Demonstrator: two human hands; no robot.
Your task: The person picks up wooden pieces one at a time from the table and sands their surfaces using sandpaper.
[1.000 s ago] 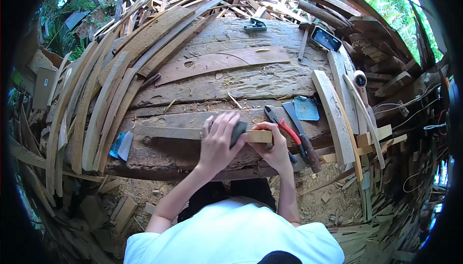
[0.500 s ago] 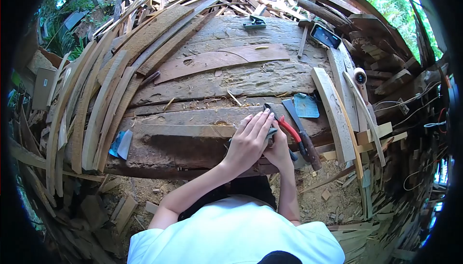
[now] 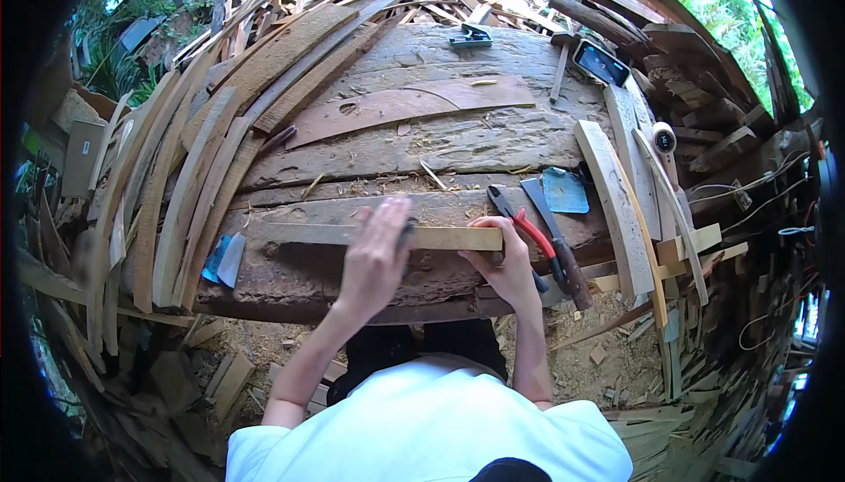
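While the wooden strip [image 3: 462, 238] lies crosswise on the near part of the bench [image 3: 290, 293], the right hand [image 3: 502, 257] grips its right end between thumb and fingers. The left hand [image 3: 378, 249], blurred, holds a dark block [image 3: 407, 233], mostly hidden, against the strip. Just beside the right hand lie red-handled pliers [image 3: 532, 234], then a brown-handled blade [image 3: 555, 235] and a blue sheet [image 3: 564, 191].

plank bench [image 3: 370, 163]: is showing gouges and cracks | wood strip [image 3: 458, 237]: is resting near front edge | red-handled pliers [image 3: 533, 233], blade tool [image 3: 550, 223], blue sheet [image 3: 565, 191]: are lying grouped at right | thin board [image 3: 414, 105]: is lying farther back | hammer [image 3: 559, 75]: is lying far right
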